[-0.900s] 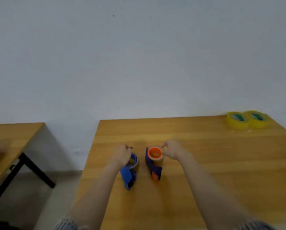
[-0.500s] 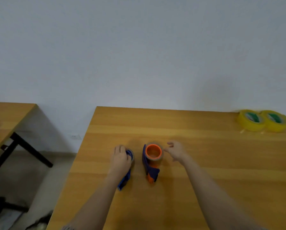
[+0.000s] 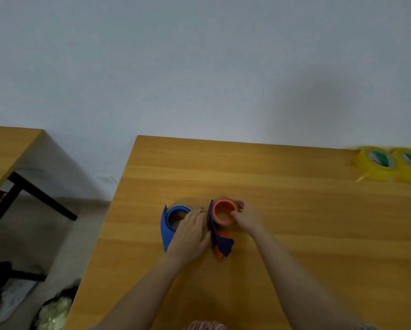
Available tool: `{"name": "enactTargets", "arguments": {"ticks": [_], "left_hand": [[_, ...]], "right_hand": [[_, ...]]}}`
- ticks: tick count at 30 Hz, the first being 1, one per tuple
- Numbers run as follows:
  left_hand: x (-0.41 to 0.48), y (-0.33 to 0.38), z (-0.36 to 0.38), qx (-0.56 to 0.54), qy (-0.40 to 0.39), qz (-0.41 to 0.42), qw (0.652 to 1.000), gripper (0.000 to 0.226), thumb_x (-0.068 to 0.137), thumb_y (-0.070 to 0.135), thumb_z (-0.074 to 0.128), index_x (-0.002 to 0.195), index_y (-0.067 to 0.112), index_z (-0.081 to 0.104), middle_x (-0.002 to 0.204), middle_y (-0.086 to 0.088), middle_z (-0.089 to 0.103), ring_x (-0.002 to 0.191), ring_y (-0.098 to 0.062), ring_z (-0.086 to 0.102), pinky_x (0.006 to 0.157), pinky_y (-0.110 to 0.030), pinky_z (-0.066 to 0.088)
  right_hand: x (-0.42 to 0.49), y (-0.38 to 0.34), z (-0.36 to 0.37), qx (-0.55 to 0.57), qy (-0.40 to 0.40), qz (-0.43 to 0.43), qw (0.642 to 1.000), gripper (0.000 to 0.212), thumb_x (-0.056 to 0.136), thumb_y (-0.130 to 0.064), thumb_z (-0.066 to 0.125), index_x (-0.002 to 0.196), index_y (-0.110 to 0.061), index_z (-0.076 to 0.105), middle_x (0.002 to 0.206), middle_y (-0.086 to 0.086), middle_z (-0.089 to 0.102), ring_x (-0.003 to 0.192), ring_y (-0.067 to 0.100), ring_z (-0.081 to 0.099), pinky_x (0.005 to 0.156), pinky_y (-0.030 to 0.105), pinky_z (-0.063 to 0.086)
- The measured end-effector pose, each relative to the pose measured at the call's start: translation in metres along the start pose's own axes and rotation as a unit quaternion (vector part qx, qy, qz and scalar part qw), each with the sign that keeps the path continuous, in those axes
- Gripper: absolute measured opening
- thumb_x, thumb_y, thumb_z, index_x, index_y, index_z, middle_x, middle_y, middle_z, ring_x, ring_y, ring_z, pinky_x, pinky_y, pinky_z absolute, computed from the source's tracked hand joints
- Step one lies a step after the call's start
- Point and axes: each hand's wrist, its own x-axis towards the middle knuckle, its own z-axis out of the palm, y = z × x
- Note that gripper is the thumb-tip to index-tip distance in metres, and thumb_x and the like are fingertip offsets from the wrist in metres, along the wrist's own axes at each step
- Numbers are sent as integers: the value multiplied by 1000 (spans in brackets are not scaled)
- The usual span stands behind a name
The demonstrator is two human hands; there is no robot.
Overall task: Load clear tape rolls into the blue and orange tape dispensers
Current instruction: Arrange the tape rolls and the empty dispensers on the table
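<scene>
The blue tape dispenser [image 3: 170, 222] lies on the wooden table [image 3: 295, 210], its round hub facing up with a greyish tape roll around it. My left hand [image 3: 192, 232] lies palm down over its right side, fingertips close to the orange dispenser; I cannot tell whether it grips anything. Just to the right lies the orange tape dispenser [image 3: 220, 209], which has a dark blue handle and a tape roll around its hub. My right hand [image 3: 246, 216] pinches the hub's right rim, thumb inside and fingers outside. Two yellowish clear tape rolls [image 3: 376, 164] lie at the far right.
A white wall rises right behind the table's far edge. To the left stands a second wooden table [image 3: 6, 151] with black legs, with a gap of floor between. Bags and clutter [image 3: 52, 310] lie on the floor at lower left.
My left hand slid right, uncovering the blue dispenser's hub. My right hand moved left and took hold of the orange hub's rim. The camera tilted down slightly.
</scene>
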Motion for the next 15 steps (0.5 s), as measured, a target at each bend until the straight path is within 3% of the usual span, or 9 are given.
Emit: {"name": "enactTargets", "arguments": {"ticks": [8, 15], "left_hand": [[19, 7, -2, 62, -87, 86, 991, 79, 89, 48, 49, 148, 16, 7, 159, 1, 7, 146, -13, 3, 119, -32, 8], [21, -2, -10, 73, -84, 53, 992, 87, 81, 59, 54, 146, 14, 17, 150, 0, 29, 139, -19, 23, 113, -32, 21]], "right_hand": [[-5, 9, 11, -51, 16, -18, 998, 33, 90, -8, 56, 122, -7, 48, 124, 11, 59, 112, 25, 58, 89, 31, 50], [-13, 12, 7, -73, 38, -55, 995, 33, 94, -11, 51, 127, -7, 55, 127, 10, 61, 117, 23, 56, 99, 31, 45]]}}
